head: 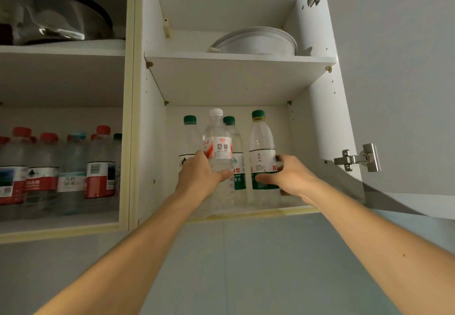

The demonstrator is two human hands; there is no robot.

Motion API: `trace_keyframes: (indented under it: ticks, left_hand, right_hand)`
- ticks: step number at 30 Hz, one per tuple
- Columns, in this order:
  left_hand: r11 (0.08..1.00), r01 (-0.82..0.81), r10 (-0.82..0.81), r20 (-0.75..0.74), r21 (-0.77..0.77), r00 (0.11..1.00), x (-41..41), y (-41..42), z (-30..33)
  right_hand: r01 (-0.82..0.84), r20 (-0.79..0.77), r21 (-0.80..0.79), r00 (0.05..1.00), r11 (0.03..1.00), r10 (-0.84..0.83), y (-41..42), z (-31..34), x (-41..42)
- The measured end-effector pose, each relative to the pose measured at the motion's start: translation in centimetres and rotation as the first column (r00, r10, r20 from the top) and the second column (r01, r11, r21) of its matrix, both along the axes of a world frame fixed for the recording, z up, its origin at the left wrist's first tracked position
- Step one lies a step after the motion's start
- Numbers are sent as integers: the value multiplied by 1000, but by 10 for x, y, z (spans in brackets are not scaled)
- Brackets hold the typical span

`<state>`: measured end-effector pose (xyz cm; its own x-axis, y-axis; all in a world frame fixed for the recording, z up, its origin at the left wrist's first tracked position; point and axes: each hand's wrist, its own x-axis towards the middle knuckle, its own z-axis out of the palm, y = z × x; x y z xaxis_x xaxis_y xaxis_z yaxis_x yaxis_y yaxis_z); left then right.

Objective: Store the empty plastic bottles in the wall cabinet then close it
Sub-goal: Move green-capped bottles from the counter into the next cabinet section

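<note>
The wall cabinet (pixel 317 127) stands open in front of me. On its lower shelf, my left hand (pixel 197 179) grips a clear empty bottle with a white cap (pixel 218 142) and a red-and-white label. My right hand (pixel 288 176) holds a clear bottle with a green cap (pixel 262 147) and green label, thumb in front and fingers behind it. Two more green-capped bottles stand behind: one at the left (pixel 190 132), one (pixel 234 139) partly hidden by the white-capped bottle.
A white bowl (pixel 256 42) sits on the upper shelf. The left cabinet compartment holds several red-capped bottles (pixel 98 162) below and a steel bowl (pixel 61 16) above. The open door (pixel 406 93) hangs at the right with metal hinges (pixel 357 159).
</note>
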<state>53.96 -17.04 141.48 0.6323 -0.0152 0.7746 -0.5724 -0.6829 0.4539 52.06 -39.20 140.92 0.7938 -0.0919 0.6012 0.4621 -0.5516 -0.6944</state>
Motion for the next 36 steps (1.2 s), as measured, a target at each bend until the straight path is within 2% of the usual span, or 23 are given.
trace_keyframes:
  ticks: [9, 20, 25, 28, 31, 33, 36]
  left_hand:
    - [1000, -22, 22, -13, -2, 1000, 36, -33, 0]
    - [999, 29, -31, -102, -22, 994, 48, -41, 1]
    - [994, 24, -8, -155, 103, 988, 37, -34, 3]
    - [992, 77, -62, -146, 98, 987, 21, -20, 2]
    - [990, 42, -42, -2, 132, 999, -1, -5, -3]
    - [987, 75, -86, 71, 144, 994, -18, 4, -10]
    - [981, 146, -169, 203, 124, 964, -46, 17, -25]
  right_hand:
    - [111, -8, -21, 994, 994, -111, 2, 1, 28]
    - [141, -14, -41, 990, 989, -141, 4, 0, 42]
    - [174, -62, -147, 981, 974, -184, 10, 5, 31]
    - [213, -61, -149, 973, 966, -224, 12, 8, 17]
    - [277, 57, -52, 960, 960, -274, 22, 1, -1]
    - [352, 211, -38, 917, 935, -337, 33, -9, -15]
    - [364, 444, -51, 842, 930, -306, 49, -32, -44]
